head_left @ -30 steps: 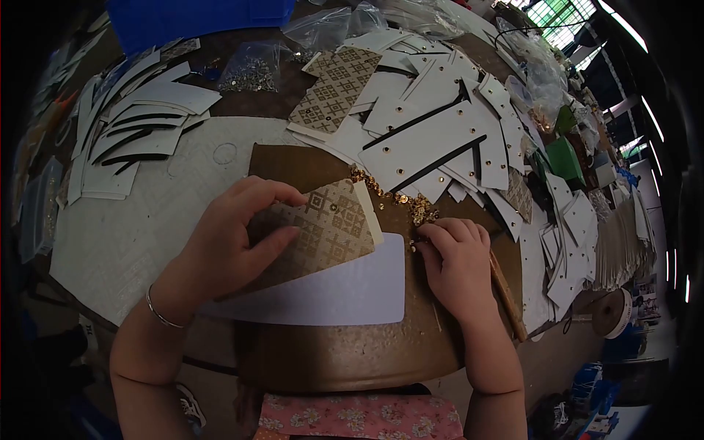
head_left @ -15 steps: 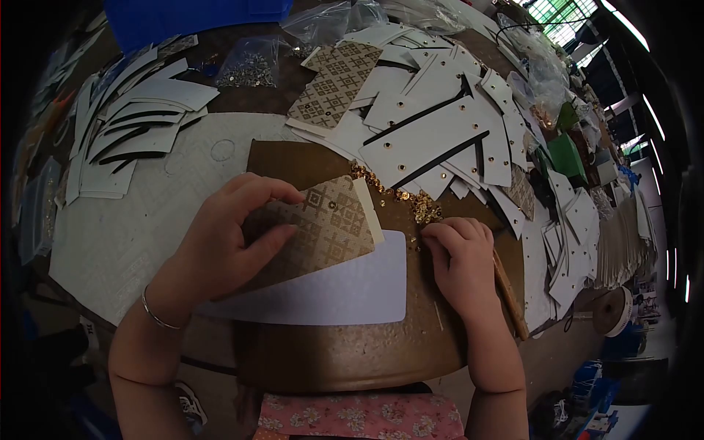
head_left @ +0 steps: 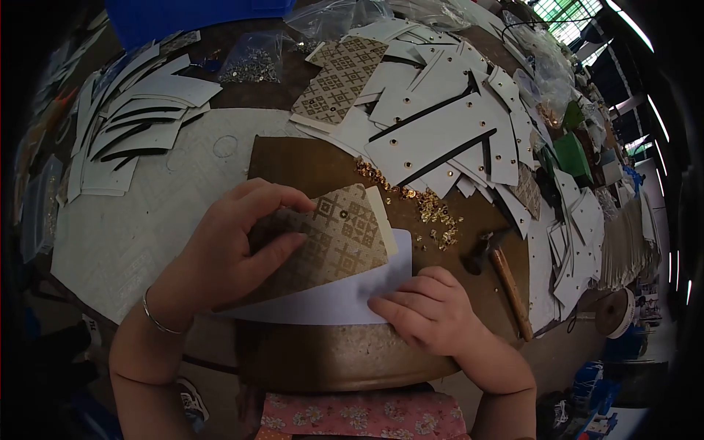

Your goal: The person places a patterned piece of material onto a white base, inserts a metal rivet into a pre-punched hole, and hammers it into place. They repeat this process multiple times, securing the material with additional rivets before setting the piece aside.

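Observation:
My left hand (head_left: 238,246) is curled over a tan patterned piece (head_left: 345,227) with a small dark-centred eyelet near its upper part. Thumb and forefinger lie towards the two sides of the piece, and the other fingers are hidden. Beneath it shows a smooth white piece (head_left: 348,297) with rounded corners, and a cream edge strip sticks out at the right. My right hand (head_left: 433,312) is closed at the white piece's lower right edge, fingers bent together; what they hold is hidden. Small gold-coloured metal fasteners (head_left: 436,213) lie scattered beyond it.
A hammer (head_left: 511,293) with a wooden handle lies right of my right hand. White pieces with eyelets (head_left: 433,132) are heaped at the back, with another patterned piece (head_left: 341,81). More white pieces (head_left: 139,121), a bag of silver fasteners (head_left: 253,66) and a blue bin (head_left: 191,18) stand around.
My right hand has moved from the gold fasteners down and left to the white piece's edge, uncovering the hammer head. My left hand and the patterned piece have shifted slightly right and down.

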The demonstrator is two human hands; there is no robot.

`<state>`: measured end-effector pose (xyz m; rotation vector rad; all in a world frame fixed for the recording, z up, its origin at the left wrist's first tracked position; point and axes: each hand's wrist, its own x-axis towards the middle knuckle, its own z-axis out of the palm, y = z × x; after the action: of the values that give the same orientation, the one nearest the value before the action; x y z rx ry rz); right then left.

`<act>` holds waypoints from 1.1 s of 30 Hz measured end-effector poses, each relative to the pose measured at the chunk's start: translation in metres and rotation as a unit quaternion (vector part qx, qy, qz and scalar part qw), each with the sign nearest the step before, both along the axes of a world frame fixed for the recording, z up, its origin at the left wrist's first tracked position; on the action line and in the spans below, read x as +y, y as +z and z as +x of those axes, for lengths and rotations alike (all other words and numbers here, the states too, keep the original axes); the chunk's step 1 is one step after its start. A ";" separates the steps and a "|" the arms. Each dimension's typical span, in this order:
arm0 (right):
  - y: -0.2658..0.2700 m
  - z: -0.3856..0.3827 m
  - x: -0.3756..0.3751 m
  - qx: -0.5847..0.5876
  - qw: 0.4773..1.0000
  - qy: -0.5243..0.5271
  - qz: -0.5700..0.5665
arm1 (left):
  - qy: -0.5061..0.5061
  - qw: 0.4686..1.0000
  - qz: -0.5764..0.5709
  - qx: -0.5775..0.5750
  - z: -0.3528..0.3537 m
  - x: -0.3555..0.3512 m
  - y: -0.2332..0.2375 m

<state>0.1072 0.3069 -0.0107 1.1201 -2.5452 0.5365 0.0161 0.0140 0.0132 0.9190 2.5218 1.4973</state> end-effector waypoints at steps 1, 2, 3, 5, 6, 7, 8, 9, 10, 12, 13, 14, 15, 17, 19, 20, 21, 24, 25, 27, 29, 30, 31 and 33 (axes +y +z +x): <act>-0.001 0.001 0.000 0.001 0.999 0.028 0.020 | -0.002 1.000 -0.008 -0.023 0.003 0.002 0.003; -0.001 -0.001 0.001 0.000 0.999 0.026 0.019 | -0.004 1.000 -0.009 -0.023 0.004 0.003 0.006; 0.001 -0.003 0.003 0.000 0.999 0.044 0.007 | -0.015 0.998 -0.022 -0.054 0.006 0.004 0.009; 0.004 -0.006 0.008 -0.002 0.998 0.062 -0.007 | -0.026 0.995 -0.037 -0.087 0.008 0.005 0.007; 0.006 -0.007 0.010 -0.021 0.996 0.056 -0.066 | -0.045 0.996 -0.035 -0.073 0.009 0.006 0.004; 0.006 -0.007 0.011 -0.040 0.990 0.048 -0.125 | -0.065 0.996 -0.032 -0.060 0.011 0.006 0.002; 0.005 -0.005 0.012 -0.041 0.990 0.046 -0.126 | -0.067 0.995 -0.033 -0.061 0.013 0.007 0.001; 0.003 -0.002 0.012 -0.136 0.965 -0.012 -0.224 | -0.086 0.993 -0.034 -0.066 0.015 0.009 0.001; 0.001 0.001 0.012 -0.228 0.918 -0.071 -0.317 | -0.106 0.991 -0.036 -0.071 0.018 0.010 0.000; 0.011 0.003 0.010 -0.331 0.885 -0.118 -0.305 | -0.128 0.987 -0.058 -0.076 0.024 0.014 0.001; 0.017 0.003 0.008 -0.428 0.841 -0.160 -0.288 | -0.148 0.983 -0.080 -0.079 0.026 0.016 0.002; 0.019 0.003 0.009 -0.429 0.840 -0.161 -0.289 | -0.149 0.982 -0.081 -0.080 0.029 0.018 0.002; 0.021 0.002 0.010 -0.458 0.834 -0.147 -0.271 | -0.156 0.979 -0.104 -0.075 0.032 0.021 0.002; 0.021 0.002 0.012 -0.486 0.827 -0.131 -0.252 | -0.161 0.976 -0.129 -0.070 0.034 0.024 0.001; 0.018 0.005 0.013 -0.502 0.805 -0.154 -0.276 | -0.165 0.979 -0.120 -0.027 0.034 0.027 -0.002; 0.018 0.005 0.014 -0.502 0.804 -0.155 -0.277 | -0.167 0.978 -0.121 -0.026 0.035 0.027 -0.003; 0.019 0.004 0.014 -0.496 0.812 -0.159 -0.262 | -0.163 0.978 -0.128 -0.023 0.035 0.028 -0.003; 0.018 0.005 0.015 -0.491 0.817 -0.171 -0.248 | -0.161 0.976 -0.141 -0.027 0.036 0.029 -0.001; 0.017 0.004 0.015 -0.493 0.816 -0.174 -0.248 | -0.158 0.976 -0.145 -0.037 0.036 0.030 0.000; 0.022 0.003 0.014 -0.503 0.812 -0.180 -0.236 | -0.161 0.975 -0.148 -0.030 0.035 0.030 0.000; 0.024 0.003 0.013 -0.514 0.807 -0.185 -0.224 | -0.163 0.975 -0.152 -0.025 0.035 0.030 0.000; 0.023 0.004 0.014 -0.516 0.807 -0.184 -0.222 | -0.163 0.974 -0.155 -0.026 0.036 0.030 0.001; 0.022 0.004 0.014 -0.518 0.806 -0.184 -0.220 | -0.163 0.974 -0.158 -0.027 0.036 0.030 0.001; 0.019 0.004 0.014 -0.500 0.819 -0.179 -0.216 | -0.163 0.974 -0.156 -0.022 0.036 0.030 0.000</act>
<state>0.1113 0.3209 0.0081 0.1243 -3.0170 1.8547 0.0517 0.0439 0.0127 1.1562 2.3355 0.9821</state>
